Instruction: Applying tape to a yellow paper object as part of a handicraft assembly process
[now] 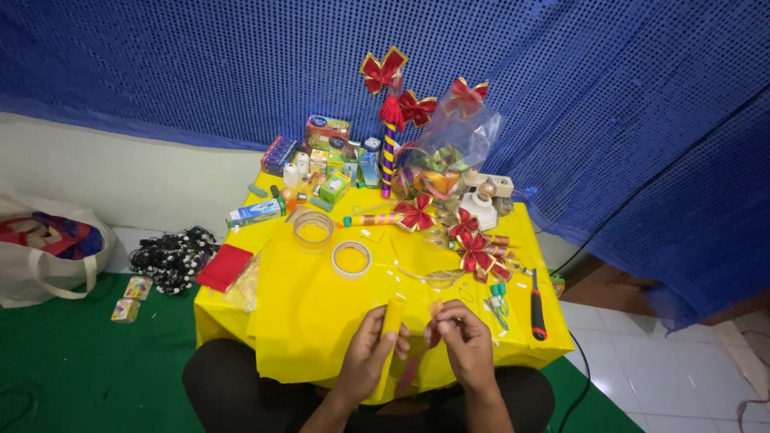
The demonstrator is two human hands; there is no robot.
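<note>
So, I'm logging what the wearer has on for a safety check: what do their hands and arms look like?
Both the left hand and the right hand are bare, with no gloves. No rings, watch or bracelet can be made out at this size. The forearms are bare as far as the bottom edge of the picture, so no sleeves show. Dark clothing covers the lap below them.

Bare yellow table before tape rolls; bows, boxes crowding behind.

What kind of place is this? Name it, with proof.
Likely a home craft corner: a low yellow table with tape rolls, red bows and a cutter, before a blue curtain.
</note>
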